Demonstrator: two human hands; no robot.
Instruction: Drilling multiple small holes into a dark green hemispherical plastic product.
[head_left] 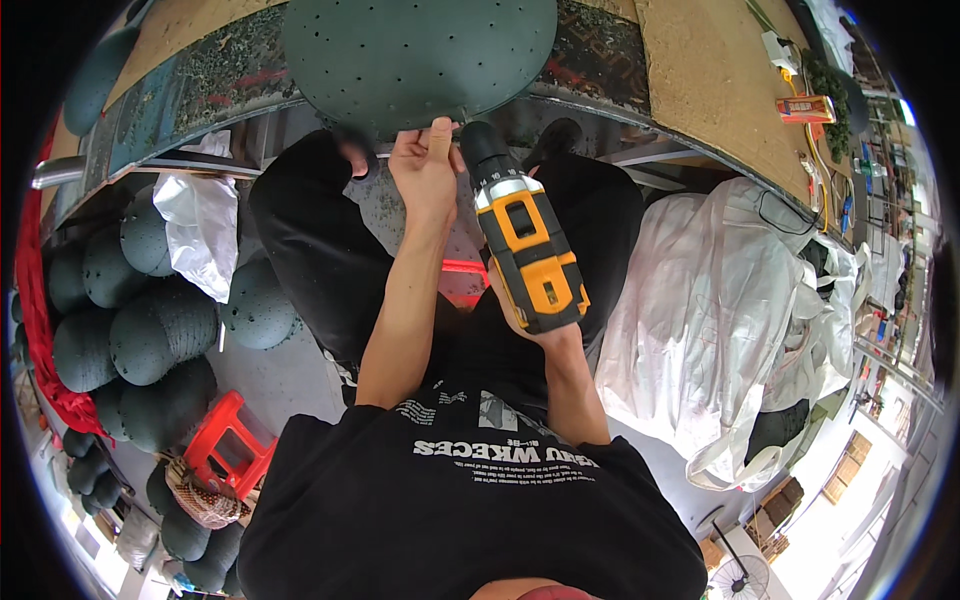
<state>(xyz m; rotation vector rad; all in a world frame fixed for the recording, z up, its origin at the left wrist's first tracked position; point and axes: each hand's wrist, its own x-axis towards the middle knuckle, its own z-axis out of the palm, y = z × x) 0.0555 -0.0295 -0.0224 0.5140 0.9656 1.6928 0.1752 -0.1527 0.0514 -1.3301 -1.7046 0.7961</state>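
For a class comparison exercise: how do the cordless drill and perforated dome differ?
The cordless drill is yellow and black; the perforated dome is dark green. The drill is narrow and blocky; the dome is broad and rounded. The right hand holds the drill; the left hand is at the dome's rim. Both show dark surfaces.

A person's right hand (553,337) grips 1 yellow-and-black cordless drill (528,235), its nose beside the left hand (424,168), raised to the rim of 1 hole-dotted, dark-green round shell (420,50); dark, rounded shells (150,340) lie heaped near 1 red plastic stool (205,450).
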